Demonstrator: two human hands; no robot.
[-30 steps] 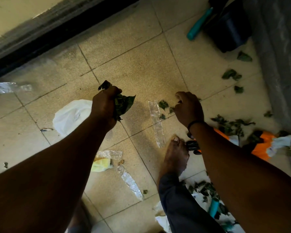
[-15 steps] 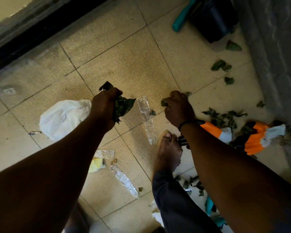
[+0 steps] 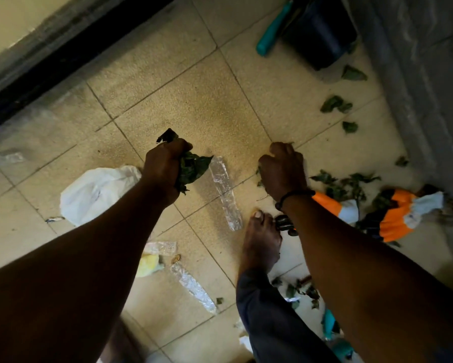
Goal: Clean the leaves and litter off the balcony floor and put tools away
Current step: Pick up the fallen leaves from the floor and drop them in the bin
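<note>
The white bag (image 3: pixel 97 192) lay slack on the floor (image 3: pixel 194 106). The left hand (image 3: pixel 165 169) had its fingers clamped on a wad of leaves (image 3: pixel 192 170), light, limp and crushable. The right hand (image 3: pixel 281 170) was fisted, apparently on more leaves. Loose leaves (image 3: pixel 345 183) were best pinched in bunches.

This is a home balcony: a beige tiled floor (image 3: pixel 194 106) runs beneath both hands, with a dark door threshold (image 3: pixel 63 56) beyond the left hand and a rough grey wall (image 3: pixel 424 87) to the right of the right hand. A black pot (image 3: pixel 322 35) stands ahead of the right hand, and loose leaves (image 3: pixel 335 103) and plastic wrappers (image 3: pixel 225 192) lie on the tiles around the hands.
</note>
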